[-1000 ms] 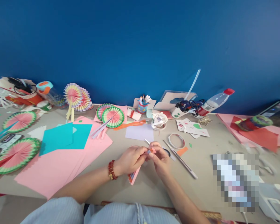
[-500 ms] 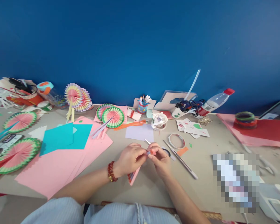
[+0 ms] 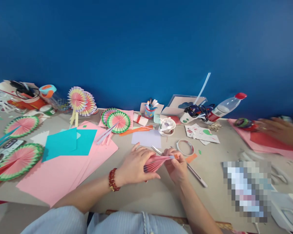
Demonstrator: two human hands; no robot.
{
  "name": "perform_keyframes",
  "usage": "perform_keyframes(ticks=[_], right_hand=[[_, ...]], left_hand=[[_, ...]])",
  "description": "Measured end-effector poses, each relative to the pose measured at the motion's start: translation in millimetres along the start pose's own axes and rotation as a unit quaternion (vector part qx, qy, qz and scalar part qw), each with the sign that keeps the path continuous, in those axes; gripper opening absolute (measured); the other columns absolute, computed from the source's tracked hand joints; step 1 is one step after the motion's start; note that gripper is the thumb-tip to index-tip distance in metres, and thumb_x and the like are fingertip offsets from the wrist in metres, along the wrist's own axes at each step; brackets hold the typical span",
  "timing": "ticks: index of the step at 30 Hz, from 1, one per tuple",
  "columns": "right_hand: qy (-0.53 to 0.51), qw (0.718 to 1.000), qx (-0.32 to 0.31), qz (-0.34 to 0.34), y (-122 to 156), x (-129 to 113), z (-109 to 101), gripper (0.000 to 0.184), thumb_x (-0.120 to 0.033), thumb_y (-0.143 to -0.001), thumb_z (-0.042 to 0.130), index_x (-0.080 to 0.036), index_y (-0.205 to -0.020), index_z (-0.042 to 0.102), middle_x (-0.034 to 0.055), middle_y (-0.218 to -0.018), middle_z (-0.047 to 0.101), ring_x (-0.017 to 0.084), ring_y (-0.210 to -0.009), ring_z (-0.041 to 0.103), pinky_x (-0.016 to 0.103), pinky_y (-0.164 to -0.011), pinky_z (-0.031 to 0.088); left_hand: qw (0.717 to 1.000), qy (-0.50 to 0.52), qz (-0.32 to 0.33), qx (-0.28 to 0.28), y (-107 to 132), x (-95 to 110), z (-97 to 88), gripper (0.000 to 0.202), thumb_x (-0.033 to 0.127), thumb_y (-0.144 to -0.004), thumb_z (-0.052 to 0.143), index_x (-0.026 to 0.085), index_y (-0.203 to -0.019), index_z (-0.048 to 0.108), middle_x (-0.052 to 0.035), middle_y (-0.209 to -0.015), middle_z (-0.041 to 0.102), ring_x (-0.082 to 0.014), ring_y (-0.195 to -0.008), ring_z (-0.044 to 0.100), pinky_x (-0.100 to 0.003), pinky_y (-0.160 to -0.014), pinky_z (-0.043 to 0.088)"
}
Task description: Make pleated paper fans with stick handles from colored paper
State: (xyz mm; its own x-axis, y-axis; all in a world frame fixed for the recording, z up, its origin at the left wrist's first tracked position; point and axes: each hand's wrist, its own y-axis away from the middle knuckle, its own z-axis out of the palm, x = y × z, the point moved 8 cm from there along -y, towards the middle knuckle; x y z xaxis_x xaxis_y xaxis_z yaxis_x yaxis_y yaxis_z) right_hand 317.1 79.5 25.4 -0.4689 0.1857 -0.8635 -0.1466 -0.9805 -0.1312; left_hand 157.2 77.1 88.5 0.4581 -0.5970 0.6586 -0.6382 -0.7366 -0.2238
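Between my hands is a pleated pink paper fan (image 3: 157,163), partly spread, with its narrow end toward the right. My left hand (image 3: 134,165) wraps round the wide pleated side, thumb below and fingers above. At the narrow end, my right hand (image 3: 175,164) pinches the fan where an orange and pale band shows. Behind my right hand lie scissors (image 3: 156,149), mostly hidden. A utility knife (image 3: 197,175) rests just right of my right hand, beside a roll of tape (image 3: 185,148).
Pink sheets (image 3: 51,177) and teal paper (image 3: 68,146) cover the left of the table, near finished round fans (image 3: 118,122). A bottle (image 3: 226,107) leans at the back right. Another person's hand (image 3: 279,130) reaches over red paper (image 3: 266,141) at far right.
My hands have turned the fan so it lies more sideways, its pleats spread wider. My right hand has shifted right. Another person's hand has come in at the far right, by the tape rolls.
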Motion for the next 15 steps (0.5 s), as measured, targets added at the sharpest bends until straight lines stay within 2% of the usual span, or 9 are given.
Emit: perform_keyframes(ticks=[3,6,9,15], right_hand=[[-0.023,1.0,-0.005,0.009,0.8,1.9,-0.7,0.025,-0.045,-0.069,0.082,-0.028,-0.072,0.065,-0.0013,-0.074,0.049,0.017,-0.067,0.048,0.035,-0.066,0.042],[-0.027,1.0,-0.001,0.014,0.7,2.5,-1.5,0.027,-0.046,-0.068,0.082,-0.027,-0.071,0.063,-0.0013,-0.074,0.049,0.016,-0.064,0.046,0.033,-0.062,0.041],[-0.016,1.0,0.003,0.018,0.5,2.4,-0.4,0.03,-0.048,-0.066,0.083,-0.026,-0.07,0.062,-0.0013,-0.072,0.048,0.016,-0.062,0.045,0.033,-0.06,0.04],[-0.014,0.999,-0.013,0.042,2.7,6.6,4.8,0.031,-0.049,-0.066,0.083,-0.026,-0.071,0.064,-0.001,-0.072,0.047,0.016,-0.064,0.044,0.03,-0.056,0.038]], left_hand=[[1.0,0.021,0.016,-0.009,-0.8,2.5,-5.1,0.043,0.055,-0.088,0.06,0.021,-0.115,0.057,-0.0072,-0.112,0.068,-0.0252,-0.108,0.061,-0.047,-0.112,0.028],[0.997,0.05,0.03,-0.052,-2.8,3.4,-6.0,0.025,0.038,-0.099,0.046,0.02,-0.11,0.061,-0.0054,-0.103,0.071,-0.0201,-0.097,0.064,-0.035,-0.095,0.043],[0.994,0.073,0.021,-0.079,-4.4,0.0,-5.5,0.023,0.032,-0.099,0.045,0.02,-0.107,0.064,-0.0045,-0.1,0.072,-0.0176,-0.09,0.065,-0.028,-0.081,0.046],[0.986,0.129,-0.024,-0.102,-4.5,-6.7,-7.0,0.019,0.017,-0.086,0.052,0.02,-0.1,0.064,-0.0006,-0.092,0.071,-0.0143,-0.078,0.063,-0.023,-0.07,0.046]])
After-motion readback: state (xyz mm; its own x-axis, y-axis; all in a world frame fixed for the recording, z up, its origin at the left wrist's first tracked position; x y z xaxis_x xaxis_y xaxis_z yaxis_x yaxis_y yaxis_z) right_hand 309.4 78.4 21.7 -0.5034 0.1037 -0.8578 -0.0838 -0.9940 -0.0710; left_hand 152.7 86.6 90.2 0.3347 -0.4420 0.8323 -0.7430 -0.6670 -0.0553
